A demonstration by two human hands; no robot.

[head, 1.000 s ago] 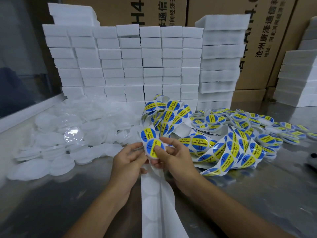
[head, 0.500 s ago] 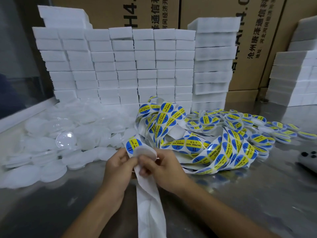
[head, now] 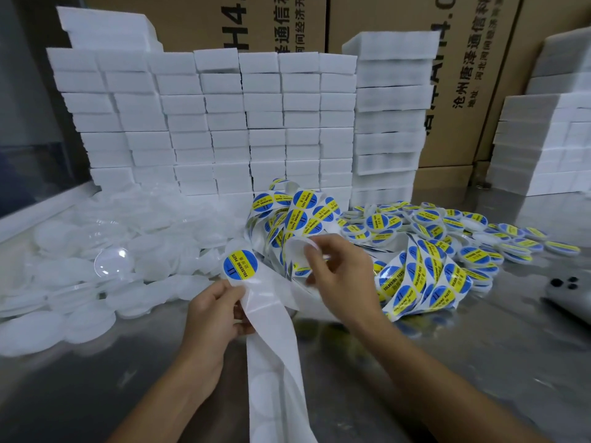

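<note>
**Hands work a strip of soldering-paste labels at a steel bench**

At the centre, the fingertips [head: 312, 254] of the right hand [head: 343, 276] are curled in a pinch on a single round label [head: 299, 246]. Its pale back is turned toward us, and it is held up in front of the tangle of strip. We cannot tell whether it touches the strip behind it.

The left hand [head: 217, 310] pinches the white backing strip [head: 275, 362] between thumb and curled fingers. Just above that grip sits the next label [head: 240, 264], blue and yellow and printed SOLDERING PASTE, face up on the strip. From the left hand the bare strip falls toward us, over the near part of the steel table [head: 479, 362] and out of view at the bottom.

Just right of the right hand we find the loose coil of unpeeled labels [head: 415, 278], looped over itself on the table. Beyond it spreads a heap of labelled lids [head: 447, 223].

To the left lies a larger heap of plain white lids [head: 64, 282], with one clear lid [head: 113, 262] catching the light among them.

Stacks of white foam blocks [head: 224, 123] wall off the back of the table (a second bank [head: 543, 145] stands at far right). Behind them stand cardboard cartons [head: 463, 75] with printed Chinese characters. A phone [head: 569, 292] lies camera side up at the right edge.
</note>
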